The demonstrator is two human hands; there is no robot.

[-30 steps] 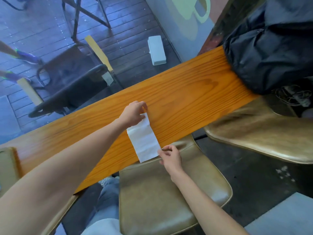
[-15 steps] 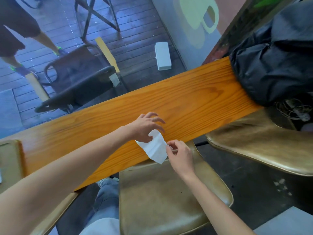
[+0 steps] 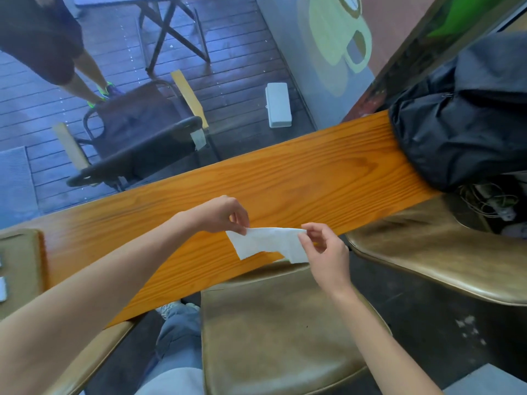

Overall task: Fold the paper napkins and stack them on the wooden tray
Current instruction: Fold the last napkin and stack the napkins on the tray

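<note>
Here both hands [image 3: 225, 213] [image 3: 328, 249] pinch a crumpled white napkin [image 3: 268, 242].

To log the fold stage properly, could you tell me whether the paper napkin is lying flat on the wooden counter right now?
No, the paper napkin is held up off the wooden counter, pinched at one end by the left hand and at the other by the right hand.

A long counter [image 3: 299, 178] runs from the lower left to the upper right. On its right end lies a bag [image 3: 462, 121]. Under its near edge stand two seats, one [image 3: 279, 332] in the middle and one [image 3: 445, 252] to the right. A napkin [image 3: 268, 242] hangs above the near edge, between the left hand [image 3: 221, 213] and the right hand [image 3: 328, 252]. Behind the counter stands a chair [image 3: 137, 138], and to the right of it a box [image 3: 278, 108] lies on the floor.
</note>
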